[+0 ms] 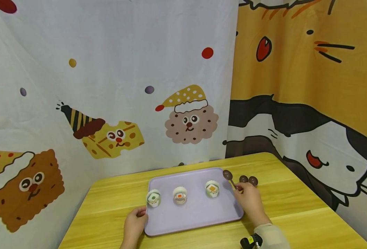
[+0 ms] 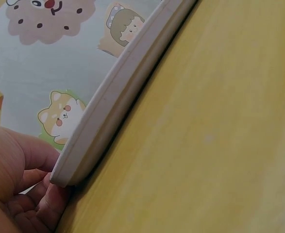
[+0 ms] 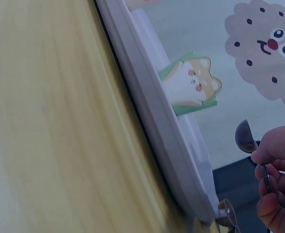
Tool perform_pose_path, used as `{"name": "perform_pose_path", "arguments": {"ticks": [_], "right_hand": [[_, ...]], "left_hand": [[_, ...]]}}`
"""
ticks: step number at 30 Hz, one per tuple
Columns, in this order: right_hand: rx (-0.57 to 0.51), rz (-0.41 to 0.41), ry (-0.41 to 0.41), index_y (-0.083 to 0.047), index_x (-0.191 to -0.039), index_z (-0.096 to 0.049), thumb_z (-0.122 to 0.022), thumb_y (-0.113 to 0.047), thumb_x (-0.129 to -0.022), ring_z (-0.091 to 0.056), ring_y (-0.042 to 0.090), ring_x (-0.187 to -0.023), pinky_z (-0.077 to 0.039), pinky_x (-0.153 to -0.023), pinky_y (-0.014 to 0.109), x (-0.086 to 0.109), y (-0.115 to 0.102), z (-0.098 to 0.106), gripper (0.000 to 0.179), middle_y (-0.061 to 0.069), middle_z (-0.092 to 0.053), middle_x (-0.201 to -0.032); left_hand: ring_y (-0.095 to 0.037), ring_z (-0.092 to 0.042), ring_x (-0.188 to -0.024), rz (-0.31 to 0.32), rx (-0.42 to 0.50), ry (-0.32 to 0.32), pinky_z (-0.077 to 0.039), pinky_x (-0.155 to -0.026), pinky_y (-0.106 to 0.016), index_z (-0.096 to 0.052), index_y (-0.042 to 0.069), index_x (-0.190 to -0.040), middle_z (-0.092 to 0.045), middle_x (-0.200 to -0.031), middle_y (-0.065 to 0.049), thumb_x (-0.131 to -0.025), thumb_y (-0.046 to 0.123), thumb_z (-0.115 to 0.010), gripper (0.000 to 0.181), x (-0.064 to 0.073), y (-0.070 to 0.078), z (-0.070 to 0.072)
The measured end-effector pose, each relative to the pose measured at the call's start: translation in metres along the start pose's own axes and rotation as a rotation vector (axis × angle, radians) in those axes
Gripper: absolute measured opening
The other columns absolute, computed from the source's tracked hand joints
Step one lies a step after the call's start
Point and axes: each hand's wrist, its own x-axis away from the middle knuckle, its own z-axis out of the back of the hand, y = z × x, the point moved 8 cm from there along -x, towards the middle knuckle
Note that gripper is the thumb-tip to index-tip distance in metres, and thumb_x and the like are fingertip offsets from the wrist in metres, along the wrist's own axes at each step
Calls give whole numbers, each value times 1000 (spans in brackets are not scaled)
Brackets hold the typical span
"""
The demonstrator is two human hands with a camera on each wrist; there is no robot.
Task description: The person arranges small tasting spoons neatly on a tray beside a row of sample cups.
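On the lilac tray (image 1: 199, 218) stand three small white cups with cartoon pictures. The left cup (image 1: 153, 199) shows a green dot, the middle cup (image 1: 180, 196) an orange-red mark, the right cup (image 1: 212, 189) an orange diamond. My left hand (image 1: 135, 223) grips the tray's left edge, thumb above and fingers below at the rim in the left wrist view. At the tray's right edge, my right hand (image 1: 249, 200) pinches a brown measuring spoon (image 1: 227, 175) by its handle, its round bowl raised over the far right corner. A cartoon dog cup (image 3: 193, 82) shows in the right wrist view.
Two more brown measuring spoons (image 1: 253, 181) lie on the table just beyond my right hand. The yellow wood-grain table (image 1: 108, 197) meets a white curtain (image 1: 108, 86) printed with cartoon snacks behind, and a cat-print curtain (image 1: 295, 76) at the right.
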Motion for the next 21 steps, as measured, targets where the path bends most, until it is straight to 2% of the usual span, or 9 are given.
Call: {"name": "perform_pose_path", "arguments": {"ticks": [14,21], "right_hand": [[-13,-19,-35,1,-102,-77,-76,-3,-77,-59,20,-72,-49,-61,33,1,-12,-12,25,8,-67,-86],[4,-2,-50,1,-97,-77,-76,-1,-77,-58,19,-68,-48,-60,34,1,-10,-17,20,6,-68,-79]], "left_hand": [[-23,-64,-88,-8,-18,-8,-47,-79,-37,-73,-3,-110,-72,-93,-6,-80,6,-70,32,-1,-2,0],[-22,-64,-88,-9,-6,-12,-49,-77,-36,-72,-4,-111,-72,-93,-7,-81,4,-71,31,-2,-3,-2]]}}
